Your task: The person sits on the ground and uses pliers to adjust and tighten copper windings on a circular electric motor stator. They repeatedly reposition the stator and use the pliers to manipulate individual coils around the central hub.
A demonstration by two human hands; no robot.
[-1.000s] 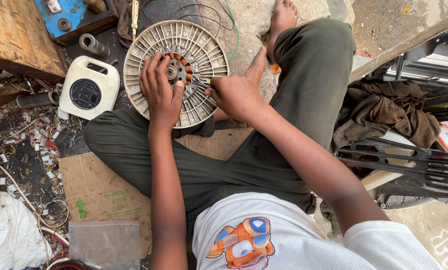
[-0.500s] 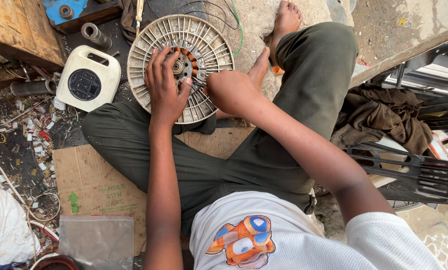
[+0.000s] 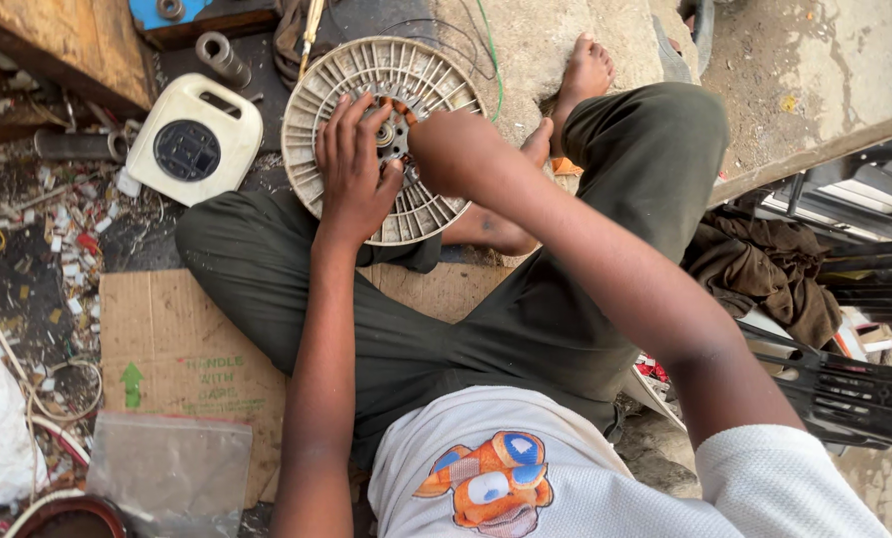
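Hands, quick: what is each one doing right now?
Left hand: open, fingers spread flat on the round ribbed motor disc.
Right hand: closed at the disc's hub; what it grips cannot be told.

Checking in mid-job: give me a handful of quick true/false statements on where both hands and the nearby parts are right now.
1. Both hands rest on the round ribbed disc. True: the left hand lies flat on it and the right hand is at its hub.
2. The disc lies on the brown cardboard sheet. False: it sits further out, against the person's crossed legs.
3. A cream-coloured casing with a dark round centre lies to the left of the disc. True.
4. The left hand grips a screwdriver. False: its fingers are spread on the disc, and no tool shows in it.
5. A clear plastic bag lies near the cardboard's lower edge. True.
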